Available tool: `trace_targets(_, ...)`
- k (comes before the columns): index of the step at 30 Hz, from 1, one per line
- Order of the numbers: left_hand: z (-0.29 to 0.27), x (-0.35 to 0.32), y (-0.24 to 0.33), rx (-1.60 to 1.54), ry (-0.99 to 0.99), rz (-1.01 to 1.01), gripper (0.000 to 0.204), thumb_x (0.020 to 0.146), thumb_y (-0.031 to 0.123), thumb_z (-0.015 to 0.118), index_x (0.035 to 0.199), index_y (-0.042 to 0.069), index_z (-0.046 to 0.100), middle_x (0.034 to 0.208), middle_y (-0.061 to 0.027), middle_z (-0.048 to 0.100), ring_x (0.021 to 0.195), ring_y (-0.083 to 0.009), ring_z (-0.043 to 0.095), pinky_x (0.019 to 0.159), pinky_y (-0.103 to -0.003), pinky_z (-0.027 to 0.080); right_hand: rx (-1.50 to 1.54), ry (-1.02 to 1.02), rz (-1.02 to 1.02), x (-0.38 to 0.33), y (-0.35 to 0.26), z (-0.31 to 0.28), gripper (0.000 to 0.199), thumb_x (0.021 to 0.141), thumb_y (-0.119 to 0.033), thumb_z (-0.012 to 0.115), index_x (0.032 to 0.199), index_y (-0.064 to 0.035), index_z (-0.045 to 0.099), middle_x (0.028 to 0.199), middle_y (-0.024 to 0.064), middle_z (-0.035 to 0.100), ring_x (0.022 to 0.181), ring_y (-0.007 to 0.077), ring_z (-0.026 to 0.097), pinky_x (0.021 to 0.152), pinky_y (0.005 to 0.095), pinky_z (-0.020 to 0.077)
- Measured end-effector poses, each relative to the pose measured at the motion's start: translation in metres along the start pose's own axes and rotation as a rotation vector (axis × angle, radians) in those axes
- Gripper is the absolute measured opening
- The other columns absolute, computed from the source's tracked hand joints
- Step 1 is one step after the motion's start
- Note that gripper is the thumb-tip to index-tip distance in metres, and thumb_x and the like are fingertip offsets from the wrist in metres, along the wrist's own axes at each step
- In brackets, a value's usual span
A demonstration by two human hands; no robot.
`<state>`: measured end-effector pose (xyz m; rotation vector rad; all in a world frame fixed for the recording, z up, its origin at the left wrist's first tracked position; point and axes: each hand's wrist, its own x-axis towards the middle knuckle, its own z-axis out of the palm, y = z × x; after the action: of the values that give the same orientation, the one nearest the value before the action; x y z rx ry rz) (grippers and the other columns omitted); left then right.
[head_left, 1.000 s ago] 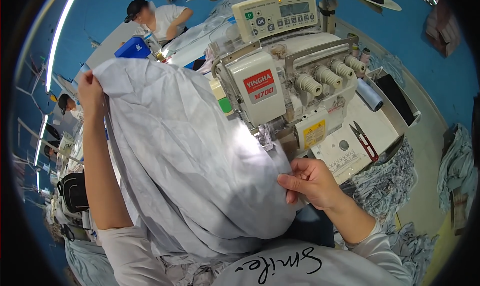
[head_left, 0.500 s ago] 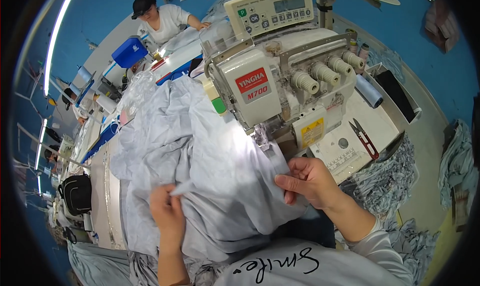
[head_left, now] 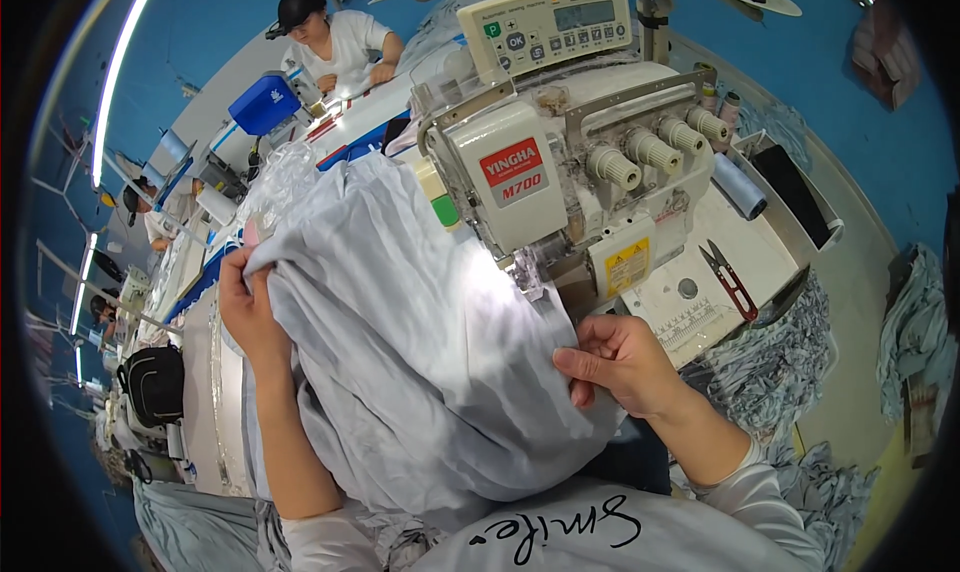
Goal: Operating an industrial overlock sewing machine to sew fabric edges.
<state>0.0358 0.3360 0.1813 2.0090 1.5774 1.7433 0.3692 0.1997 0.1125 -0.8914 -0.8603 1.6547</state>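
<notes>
A large piece of pale grey-blue fabric (head_left: 400, 342) spreads over the table and hangs down toward my lap. Its right edge runs up to the needle area of a white overlock sewing machine (head_left: 520, 222), where a lamp lights the cloth brightly. At the far left side, my left hand (head_left: 250, 302) is closed on the fabric and lifts its edge into folds. My right hand (head_left: 620, 367) pinches the right edge between thumb and fingers, just below the presser foot (head_left: 530, 272).
Red-handled thread snips (head_left: 735, 282) lie on the machine's right plate, near a blue thread cone (head_left: 738, 187) in a white tray. Scraps heap up (head_left: 770, 362) beside it. Across the table, a co-worker (head_left: 340, 47) in a black cap sits at another machine.
My left hand has moved left and away from me, drawing the fabric out with it. My right hand keeps its place. The co-worker's arm has drawn back in.
</notes>
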Motion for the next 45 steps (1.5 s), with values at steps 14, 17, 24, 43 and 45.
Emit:
trace_targets(14,0.004,0.108,-0.005,0.225,0.125,0.209,0.014,0.089,0.015,0.056,0.093,0.002,0.06,0.082,-0.005,0.063,0.075,-0.0112,0.056,0.072,-0.024,0.043,-0.044,0.017,-0.004,-0.001,0.0,-0.001,0.019,0.084,-0.009,0.067,0.075,-0.0015,0.052,0.059,0.0033,0.059,0.046,0.0102,0.059,0.041,0.0207,0.0452)
trace_targets(17,0.007,0.132,0.005,0.29,0.146,0.279,0.016,0.09,0.018,0.056,0.094,0.003,0.061,0.085,-0.0083,0.065,0.076,-0.0159,0.06,0.071,-0.026,0.044,-0.042,0.014,-0.01,-0.001,-0.001,-0.001,0.019,0.084,-0.008,0.067,0.075,-0.0009,0.052,0.059,0.0034,0.058,0.046,0.0098,0.058,0.041,0.0203,0.0447)
trace_targets(24,0.009,0.199,0.0,0.377,0.175,0.399,0.021,0.088,0.023,0.056,0.098,0.006,0.063,0.087,-0.0132,0.066,0.079,-0.0252,0.064,0.072,-0.032,0.047,-0.036,-0.005,-0.026,0.0,-0.003,-0.001,0.017,0.082,-0.007,0.068,0.076,0.0017,0.054,0.06,0.0037,0.058,0.045,0.0094,0.057,0.041,0.0199,0.0444)
trace_targets(43,0.061,-0.097,0.111,0.116,-0.831,0.988,0.065,0.059,0.02,0.079,0.12,0.01,0.057,0.117,-0.0064,0.056,0.102,-0.023,0.055,0.081,-0.035,0.047,0.046,0.08,0.031,-0.004,0.0,0.0,0.016,0.082,-0.011,0.066,0.087,0.0034,0.061,0.065,0.0067,0.06,0.045,0.0111,0.054,0.04,0.0214,0.0429)
trace_targets(45,0.076,-0.109,0.106,-0.121,-0.603,0.693,0.041,0.061,0.009,0.076,0.1,0.007,0.066,0.096,-0.0033,0.06,0.08,-0.0189,0.058,0.058,-0.031,0.049,0.034,0.089,0.013,-0.004,0.0,0.001,0.016,0.082,-0.011,0.067,0.086,0.0033,0.061,0.065,0.0068,0.06,0.045,0.0111,0.054,0.04,0.0214,0.0431)
